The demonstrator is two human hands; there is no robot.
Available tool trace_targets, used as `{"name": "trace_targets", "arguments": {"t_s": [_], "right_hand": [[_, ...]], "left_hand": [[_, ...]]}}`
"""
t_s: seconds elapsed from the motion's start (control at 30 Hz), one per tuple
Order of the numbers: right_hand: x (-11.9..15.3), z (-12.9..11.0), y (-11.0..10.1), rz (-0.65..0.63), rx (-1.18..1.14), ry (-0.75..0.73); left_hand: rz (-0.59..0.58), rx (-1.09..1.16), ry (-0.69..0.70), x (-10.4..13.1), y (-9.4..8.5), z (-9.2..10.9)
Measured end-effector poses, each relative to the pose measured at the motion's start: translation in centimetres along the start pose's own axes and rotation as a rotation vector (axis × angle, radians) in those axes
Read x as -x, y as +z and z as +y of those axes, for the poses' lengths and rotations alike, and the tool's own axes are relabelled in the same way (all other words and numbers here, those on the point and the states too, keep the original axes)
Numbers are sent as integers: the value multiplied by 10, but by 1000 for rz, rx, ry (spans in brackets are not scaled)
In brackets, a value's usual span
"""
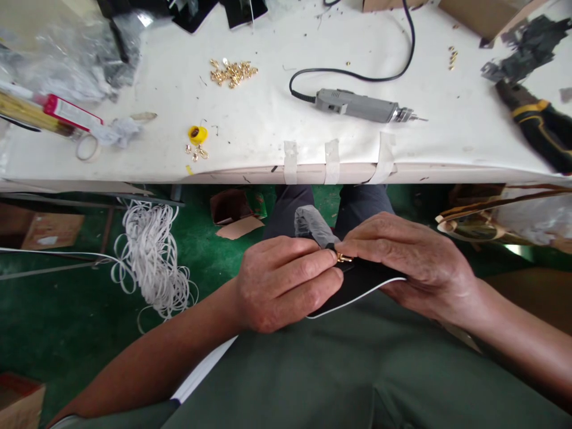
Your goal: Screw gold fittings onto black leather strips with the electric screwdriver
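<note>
Over my lap, both hands are closed around a black panel with a thin white edge (357, 289). A handle wrapped in cloudy clear plastic (311, 223) rises from its far side. My left hand (286, 283) presses its fingertips on the black strap end beside a small gold-coloured metal fitting (343, 258). On the other side, my right hand (411, 256) has its fingertips on the strap at that fitting, while its lower part grips the panel's right edge. The fingers hide most of the fitting and the strap end.
On the white worktable (268, 128) lie a grey electric screwdriver (357, 106) with a black cord, a pile of gold-coloured metal parts (233, 72), a small yellow container (197, 134) and black-and-yellow pliers (538, 122). Below left hangs a tangle of white cord (154, 256); a cardboard box (232, 208) stands underneath.
</note>
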State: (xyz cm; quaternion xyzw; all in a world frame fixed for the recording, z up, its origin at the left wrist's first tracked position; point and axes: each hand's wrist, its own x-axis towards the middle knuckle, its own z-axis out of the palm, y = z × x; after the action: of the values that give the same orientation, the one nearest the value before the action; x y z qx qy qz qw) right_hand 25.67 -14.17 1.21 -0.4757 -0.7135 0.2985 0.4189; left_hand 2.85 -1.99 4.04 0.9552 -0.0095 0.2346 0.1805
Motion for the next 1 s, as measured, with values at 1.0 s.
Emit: {"name": "trace_targets", "arguments": {"t_s": [1.0], "right_hand": [[-96,89,-26,-106,-116,363]], "left_hand": [[103,269,-873,-32,36,-98]]}}
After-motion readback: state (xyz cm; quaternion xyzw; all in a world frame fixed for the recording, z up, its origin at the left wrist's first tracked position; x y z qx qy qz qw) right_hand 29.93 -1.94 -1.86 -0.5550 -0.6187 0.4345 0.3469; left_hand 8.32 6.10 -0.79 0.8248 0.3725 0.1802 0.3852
